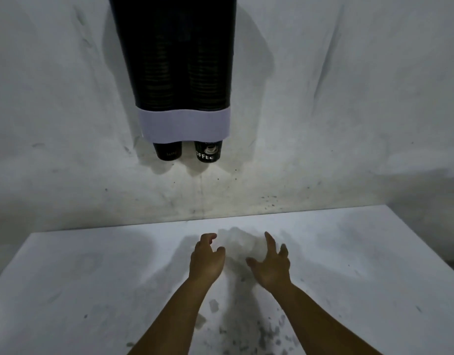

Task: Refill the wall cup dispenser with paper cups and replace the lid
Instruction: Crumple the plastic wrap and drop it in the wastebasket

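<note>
Both hands, left (206, 260) and right (270, 265), flank blurred white object (240, 243).

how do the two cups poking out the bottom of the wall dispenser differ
The left cup shows only faint small lettering on its black side; the right cup shows bold white letters and a round graphic. The left cup's base reaches less far down than the right cup's. Both are black paper cups hanging base-down, side by side, under the dispenser's pale band, with dark stacks visible above each.
</note>
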